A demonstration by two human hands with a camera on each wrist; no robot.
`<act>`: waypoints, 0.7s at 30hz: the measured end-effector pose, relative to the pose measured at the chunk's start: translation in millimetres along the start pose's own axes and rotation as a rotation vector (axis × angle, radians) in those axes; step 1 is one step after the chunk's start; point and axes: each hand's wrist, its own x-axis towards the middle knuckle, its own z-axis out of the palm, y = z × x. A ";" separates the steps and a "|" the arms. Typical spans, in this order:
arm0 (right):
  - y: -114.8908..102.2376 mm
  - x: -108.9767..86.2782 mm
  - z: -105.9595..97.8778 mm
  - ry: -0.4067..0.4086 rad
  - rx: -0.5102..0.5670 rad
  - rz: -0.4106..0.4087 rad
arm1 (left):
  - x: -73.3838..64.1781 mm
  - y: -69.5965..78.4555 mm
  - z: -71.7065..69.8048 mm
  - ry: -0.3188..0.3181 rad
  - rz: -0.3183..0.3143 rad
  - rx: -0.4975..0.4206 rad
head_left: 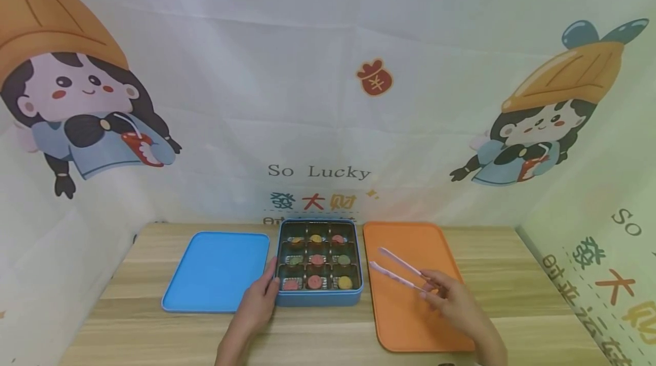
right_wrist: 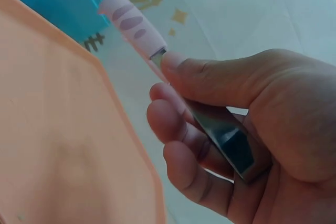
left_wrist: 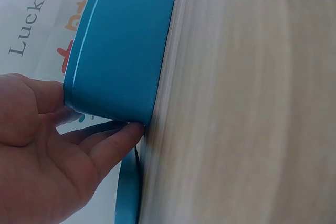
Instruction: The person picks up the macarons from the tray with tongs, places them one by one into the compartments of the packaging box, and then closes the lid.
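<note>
A blue square tin stands with its top uncovered. Its dark divided insert has compartments in rows, with small round moulded pieces in pink, green and yellow, such as the pink piece in the front row. My left hand holds the tin at its left side near the front corner, thumb at the rim and fingers against the wall. My right hand grips tongs with pale pink arms and a shiny metal bend. The tong tips stand apart with nothing between them, above the orange tray.
Left of the tin lies a flat blue lid. Everything stands on a wood-grain table. A printed white cloth hangs behind the table and at its sides.
</note>
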 end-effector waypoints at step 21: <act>17.9 -24.1 -32.5 0.018 -0.082 0.128 | 0.1 0.0 0.3 -0.005 -0.002 0.002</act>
